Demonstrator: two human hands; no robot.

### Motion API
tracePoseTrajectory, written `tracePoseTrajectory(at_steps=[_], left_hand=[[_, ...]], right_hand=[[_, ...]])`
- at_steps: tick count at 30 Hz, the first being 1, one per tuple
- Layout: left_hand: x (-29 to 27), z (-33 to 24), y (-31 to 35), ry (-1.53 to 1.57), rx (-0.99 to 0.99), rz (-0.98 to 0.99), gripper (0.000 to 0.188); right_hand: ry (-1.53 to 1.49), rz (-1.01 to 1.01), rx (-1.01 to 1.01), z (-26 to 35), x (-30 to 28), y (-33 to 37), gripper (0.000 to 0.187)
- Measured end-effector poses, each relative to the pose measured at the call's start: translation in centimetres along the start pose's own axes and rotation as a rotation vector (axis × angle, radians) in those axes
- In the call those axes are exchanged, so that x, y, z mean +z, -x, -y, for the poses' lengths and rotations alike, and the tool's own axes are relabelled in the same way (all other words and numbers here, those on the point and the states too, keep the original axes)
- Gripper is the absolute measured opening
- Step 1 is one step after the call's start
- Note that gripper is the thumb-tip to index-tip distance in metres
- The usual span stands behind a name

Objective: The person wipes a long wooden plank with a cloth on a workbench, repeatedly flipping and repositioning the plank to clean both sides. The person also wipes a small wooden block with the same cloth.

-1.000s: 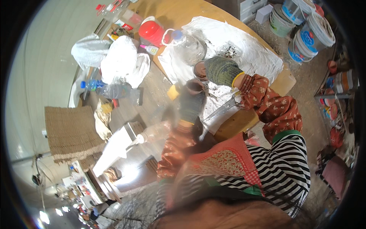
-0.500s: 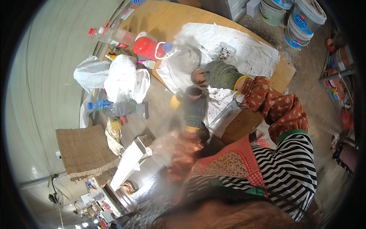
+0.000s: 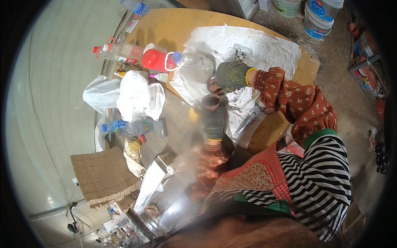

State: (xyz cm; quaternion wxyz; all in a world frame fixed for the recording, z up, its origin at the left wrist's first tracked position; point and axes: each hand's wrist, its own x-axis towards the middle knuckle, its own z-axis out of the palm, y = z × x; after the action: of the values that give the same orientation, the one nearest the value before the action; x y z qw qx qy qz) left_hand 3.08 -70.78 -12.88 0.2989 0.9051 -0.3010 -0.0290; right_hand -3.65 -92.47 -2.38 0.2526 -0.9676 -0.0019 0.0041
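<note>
My left hand (image 3: 214, 123), in a dark grey-green knit glove with a yellow cuff edge, is closed round a small brown pot (image 3: 211, 101), whose open mouth faces up. Just beyond it, my right hand (image 3: 234, 76), gloved alike, has its fingers at a second brown pot (image 3: 213, 85). They look closed on its side, though the fingertips are partly hidden. The two pots are close together, above the edge of a white cloth (image 3: 273, 49) strewn with dark crumbs. A grey metal tool (image 3: 248, 120) lies on the cloth near my right forearm.
On the wooden table (image 3: 173, 20) stand a large clear bottle (image 3: 198, 66), a red-capped jug (image 3: 154, 60) and a small glue bottle (image 3: 159, 77). White plastic bags (image 3: 134, 93) are at the left. Stacked cardboard (image 3: 103, 173) is lower left; buckets (image 3: 318, 20) stand far right.
The whole view has shifted slightly. My right hand has moved a little farther away over the cloth, beside the second pot. My left hand keeps its pot.
</note>
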Motion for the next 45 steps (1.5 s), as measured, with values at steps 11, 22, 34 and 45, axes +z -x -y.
tracePoseTrajectory(at_steps=[11, 22, 34, 45], left_hand=[[-1.4, -1.8, 0.4, 0.116, 0.048, 0.082, 0.072], [-1.7, -2.1, 4.2, 0.603, -0.072, -0.212, 0.042], [-8.0, -4.9, 10.1, 0.629, 0.155, -0.277, 0.051], [-10.7, -3.7, 15.2, 0.846, 0.221, -0.357, 0.060]], right_hand=[[-0.256, 0.058, 0.057, 2.2, -1.8, 3.5, 0.023], [0.249, -0.031, -0.162, 9.6, -2.8, 5.6, 0.020], [0.252, -0.290, -0.616, 13.3, -2.3, 8.0, 0.012], [0.329, -0.126, -0.793, 19.3, -1.8, 9.4, 0.019]])
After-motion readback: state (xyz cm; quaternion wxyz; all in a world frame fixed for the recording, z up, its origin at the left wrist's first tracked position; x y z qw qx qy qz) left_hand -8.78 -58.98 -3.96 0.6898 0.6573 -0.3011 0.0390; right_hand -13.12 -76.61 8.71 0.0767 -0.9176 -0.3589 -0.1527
